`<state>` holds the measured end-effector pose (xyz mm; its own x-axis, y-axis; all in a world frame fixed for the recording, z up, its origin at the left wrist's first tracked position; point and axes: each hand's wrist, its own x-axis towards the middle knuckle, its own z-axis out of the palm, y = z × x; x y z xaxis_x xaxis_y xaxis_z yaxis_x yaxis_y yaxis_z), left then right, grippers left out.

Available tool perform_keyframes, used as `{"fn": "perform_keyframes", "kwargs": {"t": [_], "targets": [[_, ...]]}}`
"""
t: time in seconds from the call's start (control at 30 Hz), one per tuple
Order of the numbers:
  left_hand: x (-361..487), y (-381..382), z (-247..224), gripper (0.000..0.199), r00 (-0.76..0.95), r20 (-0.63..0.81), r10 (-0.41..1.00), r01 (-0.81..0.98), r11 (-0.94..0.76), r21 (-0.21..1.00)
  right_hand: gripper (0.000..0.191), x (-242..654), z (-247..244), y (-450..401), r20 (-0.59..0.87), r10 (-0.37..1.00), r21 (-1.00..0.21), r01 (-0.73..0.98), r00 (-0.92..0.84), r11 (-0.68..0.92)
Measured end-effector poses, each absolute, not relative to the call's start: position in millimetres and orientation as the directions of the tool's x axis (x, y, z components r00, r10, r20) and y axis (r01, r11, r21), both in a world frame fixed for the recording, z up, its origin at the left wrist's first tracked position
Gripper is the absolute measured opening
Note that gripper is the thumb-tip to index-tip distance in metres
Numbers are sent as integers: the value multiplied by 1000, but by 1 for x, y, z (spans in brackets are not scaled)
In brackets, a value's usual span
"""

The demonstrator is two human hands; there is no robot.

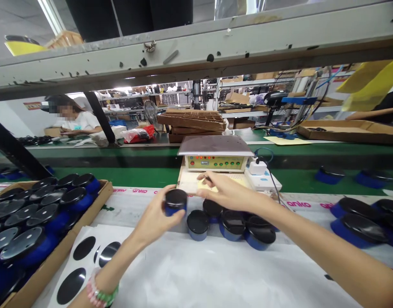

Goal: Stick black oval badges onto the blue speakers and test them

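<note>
In my left hand [156, 218] is a round blue unit with a glossy black top [175, 199], held upright between thumb and fingers. My right hand [224, 188] reaches over the pale board in front of a test box [215, 160] with red lights and green buttons. Its fingers are bent together, and a small dark bit shows between them that I cannot make out. Below that hand several more blue units with black tops [198, 222] stand in a cluster on the white sheet [196, 273]; my right forearm covers some of them.
On the left a cardboard box [96, 205] holds many similar units. Beside it lies a sheet of black round stickers [84, 248]. More units [358, 229] stand at right, others on the green belt [145, 175]. A white adapter [257, 167] with cable is by the box. Another person [84, 122] sits far left.
</note>
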<state>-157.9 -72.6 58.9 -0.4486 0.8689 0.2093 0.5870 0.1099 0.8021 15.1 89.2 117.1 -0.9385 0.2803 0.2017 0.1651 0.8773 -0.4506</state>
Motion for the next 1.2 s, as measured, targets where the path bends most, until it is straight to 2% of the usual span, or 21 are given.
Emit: {"fn": "perform_keyframes", "kwargs": {"t": [0.1, 0.23, 0.33, 0.47, 0.67, 0.77, 0.87, 0.93, 1.07, 1.2], "targets": [[-195, -84, 43, 55, -568, 201, 799, 599, 234, 766, 24, 22, 104, 100, 123, 257, -355, 200, -958, 913], [-202, -88, 37, 52, -573, 238, 784, 663, 272, 697, 26, 19, 80, 99, 25, 168, -283, 154, -985, 947], [-165, -80, 38, 57, -453, 287, 844, 730, 167, 662, 17, 11, 75, 103, 22, 176, -272, 163, -984, 949], [-114, -65, 29, 66, -213, 133, 968, 666, 44, 744, 15, 1, 76, 111, -5, 166, -278, 161, -986, 947], [-95, -56, 16, 65, -222, 135, 966, 622, 33, 782, 23, -10, 81, 115, -92, 172, -287, 192, -981, 939], [-98, -59, 20, 64, -201, 169, 965, 621, -7, 783, 26, -2, 87, 123, -105, 263, -249, 281, -959, 927], [-109, -55, 28, 48, -211, 230, 950, 617, -53, 785, 27, 11, 89, 132, -145, 375, -180, 397, -916, 900], [-119, -44, 31, 41, -216, 273, 937, 615, -87, 784, 27, 18, 87, 135, -197, 395, -160, 427, -897, 890], [-139, -13, 24, 56, -129, 268, 955, 579, -147, 802, 26, 21, 80, 139, -200, 374, -187, 410, -906, 893], [-147, 1, 17, 52, -38, 230, 972, 518, -178, 837, 21, 21, 81, 142, -136, 349, -256, 373, -927, 892]]}}
